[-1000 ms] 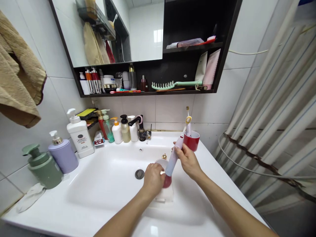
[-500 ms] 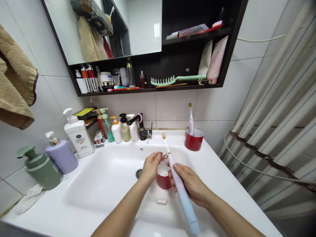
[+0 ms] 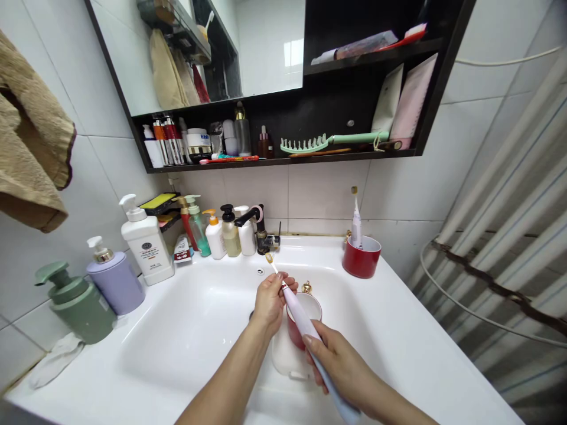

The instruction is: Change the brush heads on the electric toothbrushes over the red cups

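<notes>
My right hand (image 3: 341, 360) grips the handle of a pink-to-blue electric toothbrush (image 3: 305, 324) low over the white basin. My left hand (image 3: 269, 304) has its fingers closed around the toothbrush's thin neck. The small bristle head (image 3: 269, 257) sticks out above those fingers, tilted to the upper left. Just past my fingers stands a red cup with a white inside (image 3: 305, 321), with a small gold knob (image 3: 306, 287) behind it. A white plastic object (image 3: 286, 354) lies under the cup, partly hidden by it.
A black faucet (image 3: 261, 236) and several bottles line the back of the basin. A second toothbrush (image 3: 356, 221) stands in a red cup (image 3: 362, 258) at the back right. Pump bottles stand on the left of the counter, below a dark wall shelf (image 3: 283, 159).
The toothbrush has swung so its head leans further left, and my left hand has moved from beside the gold knob onto its neck. The camera view has shifted slightly.
</notes>
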`<state>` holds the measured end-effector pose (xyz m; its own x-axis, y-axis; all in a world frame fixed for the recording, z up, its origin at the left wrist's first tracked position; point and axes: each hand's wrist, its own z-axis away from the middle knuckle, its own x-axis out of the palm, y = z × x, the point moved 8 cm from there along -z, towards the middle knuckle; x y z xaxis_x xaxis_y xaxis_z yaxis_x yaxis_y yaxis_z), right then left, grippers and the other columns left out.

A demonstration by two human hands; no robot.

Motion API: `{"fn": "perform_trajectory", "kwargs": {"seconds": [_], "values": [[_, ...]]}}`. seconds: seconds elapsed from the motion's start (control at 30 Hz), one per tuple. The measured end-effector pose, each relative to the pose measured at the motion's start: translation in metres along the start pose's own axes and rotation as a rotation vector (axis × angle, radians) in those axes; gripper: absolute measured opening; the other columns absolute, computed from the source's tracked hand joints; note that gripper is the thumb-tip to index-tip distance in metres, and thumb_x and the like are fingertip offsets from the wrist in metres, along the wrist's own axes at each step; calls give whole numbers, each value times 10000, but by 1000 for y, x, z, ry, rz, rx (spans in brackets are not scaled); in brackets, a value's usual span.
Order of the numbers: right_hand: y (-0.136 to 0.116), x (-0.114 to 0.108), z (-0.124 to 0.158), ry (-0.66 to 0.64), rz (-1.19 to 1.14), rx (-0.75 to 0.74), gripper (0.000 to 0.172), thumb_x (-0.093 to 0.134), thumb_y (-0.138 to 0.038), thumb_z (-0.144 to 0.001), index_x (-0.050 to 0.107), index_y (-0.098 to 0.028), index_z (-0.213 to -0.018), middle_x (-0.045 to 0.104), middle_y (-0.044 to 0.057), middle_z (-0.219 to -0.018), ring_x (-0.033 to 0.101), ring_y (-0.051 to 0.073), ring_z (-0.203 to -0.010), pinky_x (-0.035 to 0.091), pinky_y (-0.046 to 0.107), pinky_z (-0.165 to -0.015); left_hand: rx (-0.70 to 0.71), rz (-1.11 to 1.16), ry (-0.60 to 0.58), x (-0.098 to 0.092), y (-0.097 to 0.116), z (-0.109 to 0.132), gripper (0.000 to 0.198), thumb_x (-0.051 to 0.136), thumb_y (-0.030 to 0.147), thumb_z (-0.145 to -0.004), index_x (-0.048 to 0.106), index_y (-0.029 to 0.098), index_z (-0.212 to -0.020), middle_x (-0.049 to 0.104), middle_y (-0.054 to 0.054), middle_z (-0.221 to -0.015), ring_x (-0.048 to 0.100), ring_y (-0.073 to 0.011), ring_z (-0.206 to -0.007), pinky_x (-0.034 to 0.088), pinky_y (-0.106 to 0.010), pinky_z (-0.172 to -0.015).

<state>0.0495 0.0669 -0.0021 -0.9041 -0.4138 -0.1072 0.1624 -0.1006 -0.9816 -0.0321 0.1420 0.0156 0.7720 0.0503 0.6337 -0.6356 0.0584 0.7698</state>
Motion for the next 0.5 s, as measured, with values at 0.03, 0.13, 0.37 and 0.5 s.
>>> {"fn": "perform_trajectory", "kwargs": {"seconds": [0.03, 0.13, 0.37, 0.5], "values": [[1, 4, 0, -37, -51, 26, 249, 278, -412, -721, 359, -177, -702, 414, -38, -579, 385, 38, -372, 328, 173, -345, 0, 16, 4, 0, 0, 0, 118, 497, 224, -607, 456, 125, -656, 524, 11, -516, 521, -79, -506, 395, -218, -569], [-1, 4, 0, -27, -22, 12, 248, 282, -419, -718, 354, -183, -702, 405, -41, -571, 381, 40, -373, 323, 170, -344, 17, 35, 22, 0, 1, 0, 127, 498, 235, -599, 450, 132, -654, 510, 21, -514, 517, -77, -508, 393, -223, -573], [4, 0, -3, 21, 93, -19, 234, 293, -394, -719, 377, -176, -725, 399, -38, -568, 389, 46, -375, 326, 169, -333, 44, 14, 65, -3, 2, -1, 135, 485, 250, -605, 444, 131, -654, 508, 19, -518, 512, -79, -499, 393, -233, -573], [4, 4, -2, -46, 10, 27, 241, 280, -405, -724, 359, -179, -693, 402, -38, -589, 393, 40, -381, 332, 168, -339, 26, 45, 100, -7, 0, -2, 72, 459, 198, -629, 441, 132, -652, 501, 25, -508, 507, -68, -487, 389, -213, -550]]}}
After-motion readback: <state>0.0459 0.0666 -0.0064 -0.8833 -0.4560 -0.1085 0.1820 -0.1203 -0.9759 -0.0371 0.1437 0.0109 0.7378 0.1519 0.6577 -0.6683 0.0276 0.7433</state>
